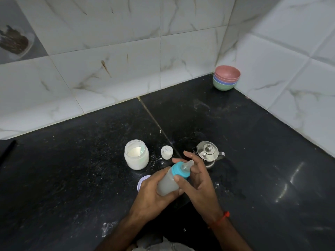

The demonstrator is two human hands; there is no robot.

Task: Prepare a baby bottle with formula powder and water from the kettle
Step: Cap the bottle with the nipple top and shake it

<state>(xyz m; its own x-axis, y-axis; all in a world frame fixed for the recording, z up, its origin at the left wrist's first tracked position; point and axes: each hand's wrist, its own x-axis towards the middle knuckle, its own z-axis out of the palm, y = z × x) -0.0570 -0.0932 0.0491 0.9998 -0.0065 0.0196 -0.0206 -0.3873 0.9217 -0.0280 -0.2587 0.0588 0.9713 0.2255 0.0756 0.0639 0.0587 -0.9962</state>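
Tilting up-right, baby bottle [167, 182] held in left hand [154, 193].

We see a dark stone counter [72, 178], polished enough to throw back streaks of light, dusted with white powder. The kettle [208, 153] is shiny metal, mirror-bright on lid and knob. The baby bottle [167, 183] has a cloudy, translucent plastic body, a smooth matt teal collar [180, 169] and a clear soft-looking teat [187, 164]. The powder jar [136, 156] looks like frosted glass or plastic; we cannot tell which. The stacked bowls [226, 79] are matt pastel plastic, and the wall tiles [108, 51] are glossy marble-patterned.
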